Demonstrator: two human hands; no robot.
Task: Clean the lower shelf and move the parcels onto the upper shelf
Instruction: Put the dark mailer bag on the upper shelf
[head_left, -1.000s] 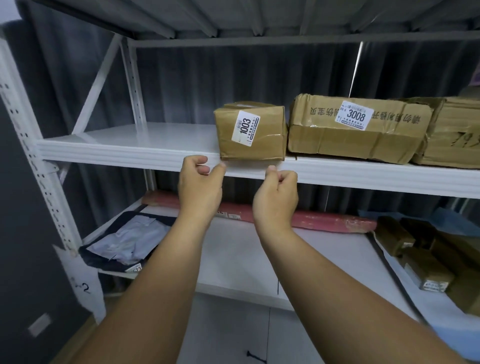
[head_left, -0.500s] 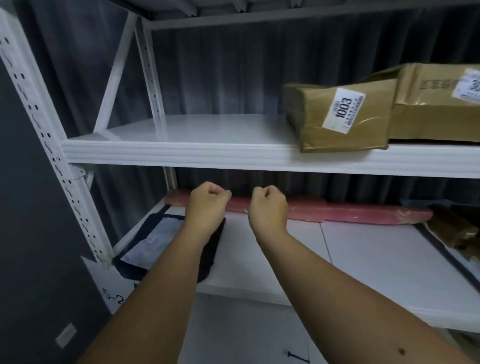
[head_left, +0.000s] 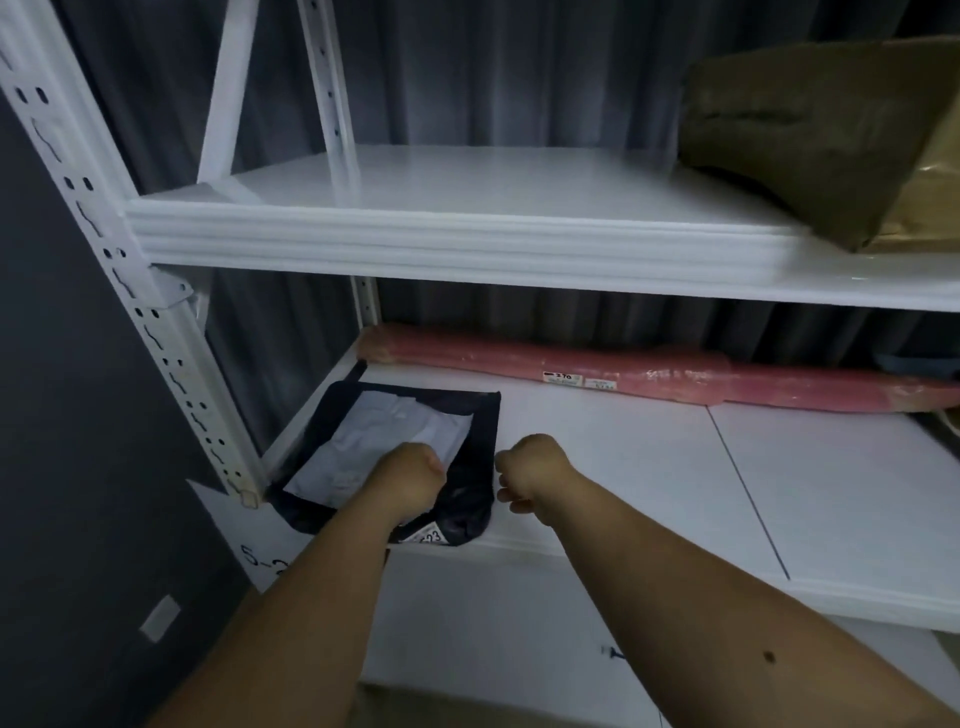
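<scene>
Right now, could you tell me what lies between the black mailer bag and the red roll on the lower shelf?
Only bare white shelf separates the black mailer bag from the red roll in the head view.

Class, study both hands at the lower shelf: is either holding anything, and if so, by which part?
The left hand rests on the black mailer bag; whether it has a grip cannot be told. The right hand is curled and holds nothing.

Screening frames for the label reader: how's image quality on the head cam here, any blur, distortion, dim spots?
Head view: dim overall; wide-angle bend in the upright post; brown parcel on the upper shelf is soft and cut off at the frame edge; red roll labels too blurred to read reliably; black mailer bag label partly hidden by the left hand; right hand slightly smeared.
</scene>
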